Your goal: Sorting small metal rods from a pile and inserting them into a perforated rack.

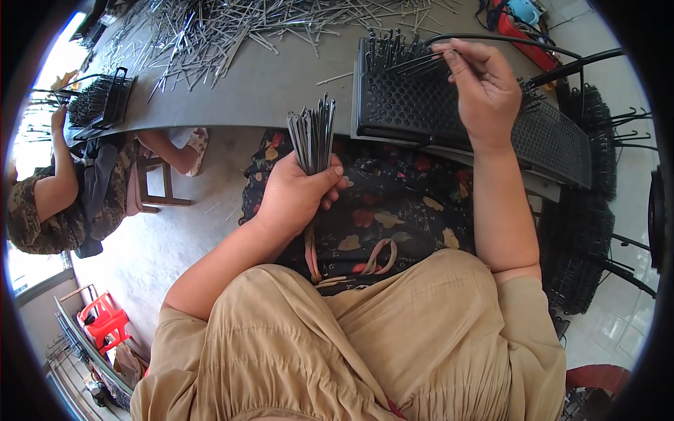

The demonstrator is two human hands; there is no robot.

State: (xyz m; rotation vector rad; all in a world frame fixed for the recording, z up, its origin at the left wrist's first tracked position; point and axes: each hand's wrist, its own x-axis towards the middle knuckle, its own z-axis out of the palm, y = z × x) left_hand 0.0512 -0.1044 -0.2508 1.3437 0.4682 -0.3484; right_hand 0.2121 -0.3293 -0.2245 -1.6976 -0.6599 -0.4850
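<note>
My left hand point(286, 195) is closed around a bundle of thin metal rods point(311, 133), which stands upright above my lap near the table's front edge. Up and to the right, my right hand point(488, 98) pinches a thin dark rod point(439, 53) between thumb and fingertips. It hangs over a black perforated rack point(404, 102) at the table edge. Several dark rods point(390, 52) stand in the holes along the rack's far left part, with others leaning beside my fingers. My right hand hides part of the rack.
A loose pile of metal rods point(232, 35) covers the far table point(281, 91). Another perforated rack point(554, 140) adjoins on the right, near stacked racks full of dark rods point(579, 245). At the left, a person point(60, 189) works beside a filled rack point(102, 102). A red stool point(105, 323) stands lower left.
</note>
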